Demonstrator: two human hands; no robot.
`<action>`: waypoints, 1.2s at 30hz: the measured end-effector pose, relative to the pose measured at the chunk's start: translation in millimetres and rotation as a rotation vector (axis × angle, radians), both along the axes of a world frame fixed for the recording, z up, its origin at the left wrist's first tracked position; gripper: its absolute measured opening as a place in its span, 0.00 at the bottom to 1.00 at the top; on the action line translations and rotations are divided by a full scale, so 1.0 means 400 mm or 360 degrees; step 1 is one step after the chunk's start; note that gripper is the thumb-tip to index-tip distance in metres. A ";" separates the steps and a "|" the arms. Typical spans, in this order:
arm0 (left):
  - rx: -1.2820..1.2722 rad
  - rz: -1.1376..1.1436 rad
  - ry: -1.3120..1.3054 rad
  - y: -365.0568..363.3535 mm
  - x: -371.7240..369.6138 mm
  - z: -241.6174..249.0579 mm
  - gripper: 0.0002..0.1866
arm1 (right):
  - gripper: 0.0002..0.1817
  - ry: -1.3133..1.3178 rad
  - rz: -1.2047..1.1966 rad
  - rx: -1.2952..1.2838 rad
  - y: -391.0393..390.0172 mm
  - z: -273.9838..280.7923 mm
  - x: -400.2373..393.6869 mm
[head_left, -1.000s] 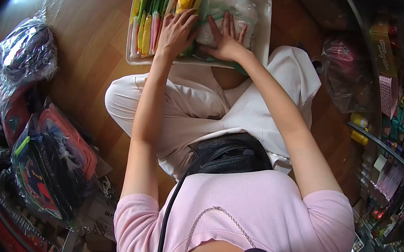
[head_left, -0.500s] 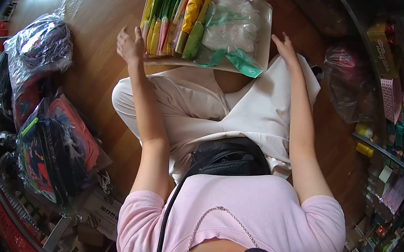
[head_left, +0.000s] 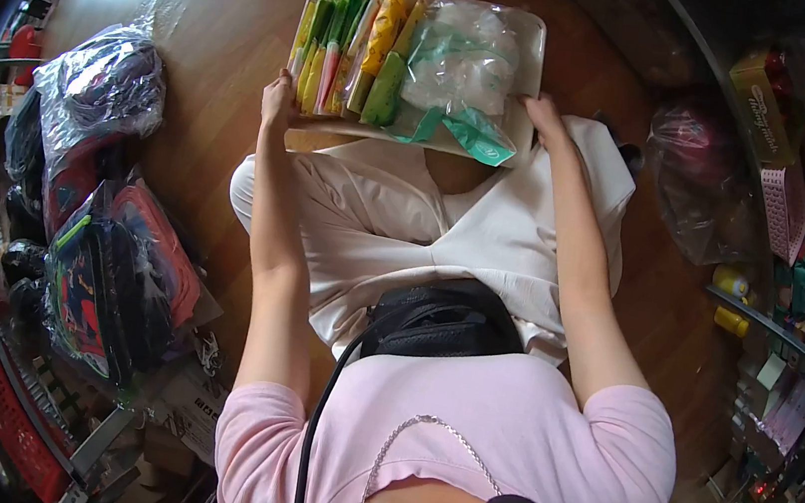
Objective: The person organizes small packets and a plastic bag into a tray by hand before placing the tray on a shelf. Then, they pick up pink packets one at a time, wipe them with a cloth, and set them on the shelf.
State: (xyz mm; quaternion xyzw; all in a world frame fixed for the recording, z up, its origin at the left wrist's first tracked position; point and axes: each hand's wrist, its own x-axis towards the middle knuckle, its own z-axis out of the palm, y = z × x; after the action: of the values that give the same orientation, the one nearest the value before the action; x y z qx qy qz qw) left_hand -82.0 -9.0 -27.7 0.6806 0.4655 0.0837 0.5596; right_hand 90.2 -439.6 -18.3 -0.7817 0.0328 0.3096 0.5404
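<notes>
A pale rectangular tray (head_left: 532,51) lies in front of my crossed legs. My left hand (head_left: 278,99) is closed on its left edge near the front corner. On the opposite side my right hand (head_left: 542,118) grips the right edge, its fingertips partly hidden by the rim. Several slim yellow and green packets (head_left: 385,30) stand in a row in the tray's left half. A clear plastic bag (head_left: 461,58) with whitish contents fills much of the right half. A green plastic strip (head_left: 480,136) hangs over the front rim.
Plastic-wrapped bags (head_left: 112,281) lie on the wooden floor (head_left: 202,167) at the left, near a red basket (head_left: 1,408). At the right are a clear bag (head_left: 692,187), a pink basket (head_left: 781,213), a box (head_left: 764,110) and shelves of goods.
Both hands were apart with fingers spread beside the tray; now they have closed on its side edges. The tray appears slightly lower and further right in view.
</notes>
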 end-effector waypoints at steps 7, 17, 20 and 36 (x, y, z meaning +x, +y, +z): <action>0.0052 -0.0278 -0.0309 0.049 0.079 0.146 0.26 | 0.23 -0.0399 -0.0147 0.0026 -0.094 0.190 -0.122; -0.0085 -0.1060 -0.0179 -0.222 0.362 0.619 0.25 | 0.27 -0.0041 -0.0779 0.0542 -0.328 0.548 -0.385; 0.0214 -0.1323 -0.0126 -0.266 0.503 0.662 0.24 | 0.30 -0.0152 -0.0901 0.0862 -0.341 0.588 -0.424; 0.1047 -0.2169 -0.0449 -0.571 1.072 0.717 0.23 | 0.46 -0.0775 -0.1367 0.1160 -0.155 0.585 -0.442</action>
State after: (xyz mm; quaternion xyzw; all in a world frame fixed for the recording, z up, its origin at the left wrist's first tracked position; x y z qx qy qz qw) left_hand 346.8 -237.2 259.2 0.9312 -0.1813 -0.0594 0.3105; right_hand -86.5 -501.7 215.6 -0.5117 0.1125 -0.1321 0.8415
